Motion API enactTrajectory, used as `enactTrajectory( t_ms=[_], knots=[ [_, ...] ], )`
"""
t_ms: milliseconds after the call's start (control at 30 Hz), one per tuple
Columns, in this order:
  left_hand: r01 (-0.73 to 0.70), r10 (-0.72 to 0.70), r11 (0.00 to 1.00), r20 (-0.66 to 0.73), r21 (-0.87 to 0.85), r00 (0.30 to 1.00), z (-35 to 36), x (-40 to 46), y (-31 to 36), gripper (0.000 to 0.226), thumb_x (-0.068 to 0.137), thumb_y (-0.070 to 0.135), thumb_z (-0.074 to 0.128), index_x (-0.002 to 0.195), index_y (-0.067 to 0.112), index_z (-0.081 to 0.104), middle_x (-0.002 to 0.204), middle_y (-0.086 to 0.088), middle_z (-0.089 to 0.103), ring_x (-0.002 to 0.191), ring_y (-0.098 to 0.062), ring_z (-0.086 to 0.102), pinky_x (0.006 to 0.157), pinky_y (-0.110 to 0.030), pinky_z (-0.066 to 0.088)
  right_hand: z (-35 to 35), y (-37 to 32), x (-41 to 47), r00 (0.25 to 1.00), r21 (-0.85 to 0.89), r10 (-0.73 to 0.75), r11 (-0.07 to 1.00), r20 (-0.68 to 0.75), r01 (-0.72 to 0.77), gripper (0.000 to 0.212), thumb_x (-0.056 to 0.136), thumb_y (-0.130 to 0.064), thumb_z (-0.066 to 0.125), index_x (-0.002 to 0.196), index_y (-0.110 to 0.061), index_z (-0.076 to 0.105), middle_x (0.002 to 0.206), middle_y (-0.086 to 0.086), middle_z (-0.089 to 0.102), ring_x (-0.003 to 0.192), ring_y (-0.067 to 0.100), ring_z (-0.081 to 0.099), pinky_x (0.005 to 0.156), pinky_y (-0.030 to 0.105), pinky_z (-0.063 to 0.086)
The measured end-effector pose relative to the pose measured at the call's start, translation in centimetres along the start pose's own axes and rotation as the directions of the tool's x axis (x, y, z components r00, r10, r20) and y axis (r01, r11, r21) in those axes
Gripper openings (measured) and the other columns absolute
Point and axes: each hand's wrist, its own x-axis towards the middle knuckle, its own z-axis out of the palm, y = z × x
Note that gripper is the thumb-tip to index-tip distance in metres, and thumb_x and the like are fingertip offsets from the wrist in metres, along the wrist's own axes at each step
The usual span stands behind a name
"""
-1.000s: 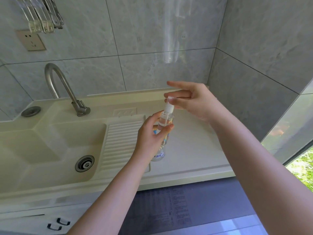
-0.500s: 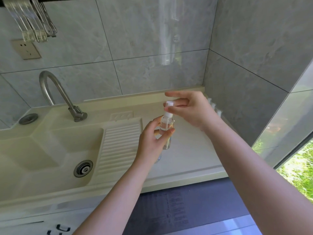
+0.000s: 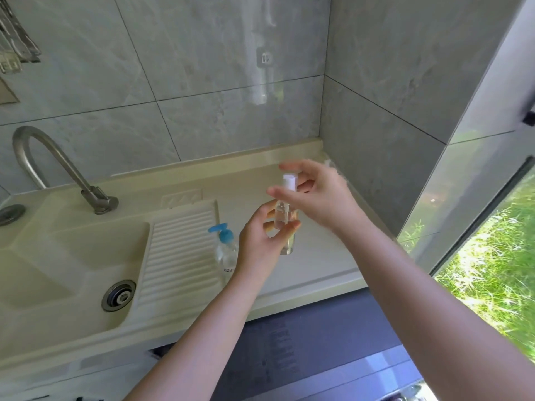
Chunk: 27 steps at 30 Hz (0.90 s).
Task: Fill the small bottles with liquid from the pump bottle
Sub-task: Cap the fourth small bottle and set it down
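Head view: left hand (image 3: 260, 244) is gripping small bottle (image 3: 285, 218), right hand (image 3: 315, 195) pinching its cap (image 3: 289, 180) (keep it upright while twisting), pump bottle (image 3: 225, 250) standing left

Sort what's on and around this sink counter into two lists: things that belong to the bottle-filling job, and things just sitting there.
Belongs to the job:
- small clear bottle with white spray cap, held by the left hand
- right hand at the cap
- pump bottle with blue pump, standing on the counter

Just sitting there:
- faucet
- sink drain
- ribbed drainboard
- clothes hangers

Pump bottle (image 3: 226, 250) stands just left of hands; bare counter (image 3: 324, 256) right
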Motion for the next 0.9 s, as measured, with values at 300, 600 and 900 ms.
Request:
enactTrajectory(
  t_ms=[300, 600, 900],
  knots=[
    [0.031, -0.030, 0.998, 0.010, -0.062, 0.999, 6.6, 0.5, -1.9, 0.045, 0.074, 0.026, 0.083, 0.109, 0.038, 0.057, 0.107, 0.017, 0.067, 0.105, -0.003, 0.061, 0.095, -0.045, 0.052, -4.6, 6.6, -2.4, 0.977, -0.146, 0.173, 0.977, 0.122, -0.154, 0.014, 0.079, -0.041, 0.079, 0.090, -0.034, 0.075, 0.086, -0.021, 0.073, 0.086, -0.009, 0.065, 0.069, 0.014, 0.047],
    [-0.036, 0.023, 0.994, 0.122, 0.106, 0.992, 13.0, 2.8, -4.2, 0.054, 0.077, 0.022, 0.081, 0.119, 0.038, 0.052, 0.117, 0.035, 0.054, 0.116, 0.000, 0.053, 0.094, -0.021, 0.043, -8.7, 12.6, -0.5, 0.987, -0.198, 0.154, 0.967, -0.054, -0.161, 0.013, 0.085, -0.030, 0.076, 0.083, -0.038, 0.066, 0.080, -0.019, 0.068, 0.076, -0.008, 0.064, 0.069, 0.005, 0.043],
    [0.055, -0.072, 0.978, 0.079, 0.201, 0.994, 14.0, 6.1, -8.9, 0.045, 0.089, 0.008, 0.065, 0.130, 0.022, 0.052, 0.132, 0.011, 0.055, 0.120, -0.010, 0.055, 0.105, -0.033, 0.044, -9.1, 18.4, 4.5, 0.968, -0.289, 0.228, 0.924, -0.107, -0.249, 0.017, 0.083, -0.028, 0.077, 0.094, -0.015, 0.073, 0.090, -0.003, 0.074, 0.085, 0.011, 0.068, 0.076, 0.019, 0.043]
  ],
)
